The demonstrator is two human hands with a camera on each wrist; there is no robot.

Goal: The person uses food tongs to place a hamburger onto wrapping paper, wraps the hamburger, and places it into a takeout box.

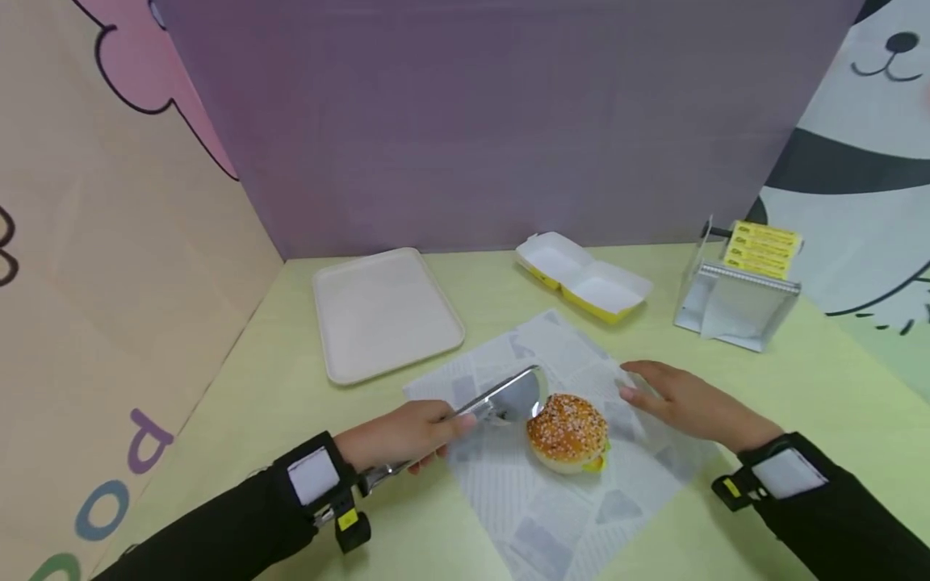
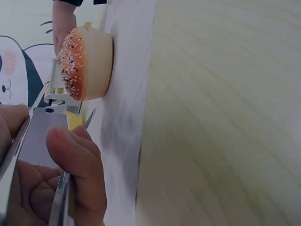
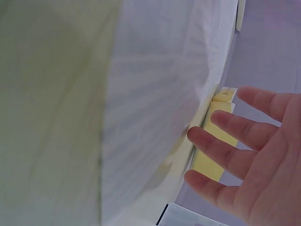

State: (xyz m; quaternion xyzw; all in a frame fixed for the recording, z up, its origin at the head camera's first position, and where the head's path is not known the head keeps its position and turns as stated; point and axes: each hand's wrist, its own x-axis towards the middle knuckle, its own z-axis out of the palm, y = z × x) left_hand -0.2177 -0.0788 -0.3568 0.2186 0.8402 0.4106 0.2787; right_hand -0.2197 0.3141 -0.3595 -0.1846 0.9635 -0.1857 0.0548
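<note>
A sesame-seed burger sits upright on a sheet of printed wrapping paper. My left hand grips metal tongs, whose broad flat end lies at the burger's upper left side. Whether that end touches the bun cannot be told. In the left wrist view the two metal arms of the tongs run through the hand, with the burger beyond them. My right hand is over the paper's right edge, fingers spread and holding nothing.
An off-white tray lies at the back left. Behind the paper stands an opened yellow-and-white burger box. At the back right is a clear holder with yellow packets. Walls border the table's back and sides.
</note>
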